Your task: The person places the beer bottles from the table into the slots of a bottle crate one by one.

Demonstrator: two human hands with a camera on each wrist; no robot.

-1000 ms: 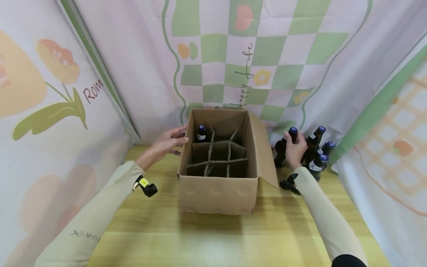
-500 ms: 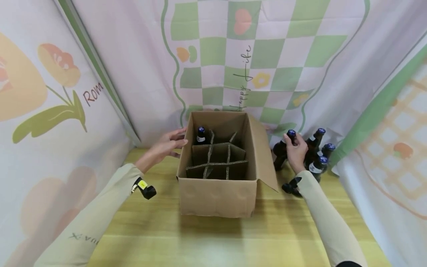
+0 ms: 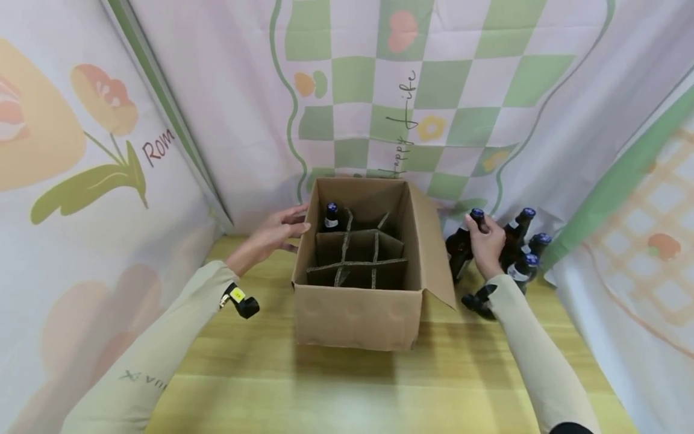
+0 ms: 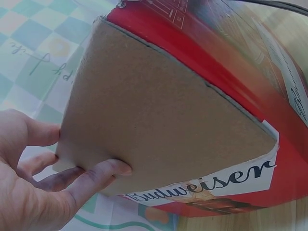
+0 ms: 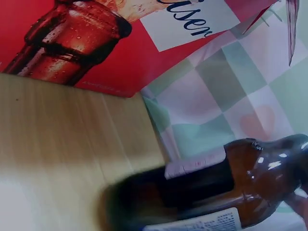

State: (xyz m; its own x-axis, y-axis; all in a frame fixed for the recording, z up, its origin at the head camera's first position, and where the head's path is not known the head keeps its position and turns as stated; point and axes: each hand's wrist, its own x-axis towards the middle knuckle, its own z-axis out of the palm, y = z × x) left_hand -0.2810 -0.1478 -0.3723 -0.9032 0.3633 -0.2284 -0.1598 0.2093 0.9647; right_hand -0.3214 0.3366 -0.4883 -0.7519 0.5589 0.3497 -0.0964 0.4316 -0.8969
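Observation:
A cardboard box [image 3: 356, 316] with dividers [image 3: 374, 263] stands on the table, red with Budweiser printing in the wrist views. One bottle [image 3: 331, 218] sits in its far left compartment. My left hand [image 3: 268, 236] rests on the box's left side; in the left wrist view its fingertips touch a brown flap [image 4: 159, 110]. To the right of the box, my right hand [image 3: 486, 242] pinches a dark brown beer bottle [image 3: 459, 246] by its neck. That bottle leans, its blue cap up; in the right wrist view its labelled body [image 5: 257, 175] shows and its base is blurred.
Several blue-capped bottles [image 3: 523, 268] stand close behind and right of my right hand. The box's right flap [image 3: 434, 247] hangs outward between box and bottles. Patterned curtains [image 3: 352, 84] border the wooden table [image 3: 347, 392] at the back and both sides.
The head view has shifted slightly. My right hand keeps its hold on the bottle neck, and the bottle's body now leans a little differently. My left hand stays at the box.

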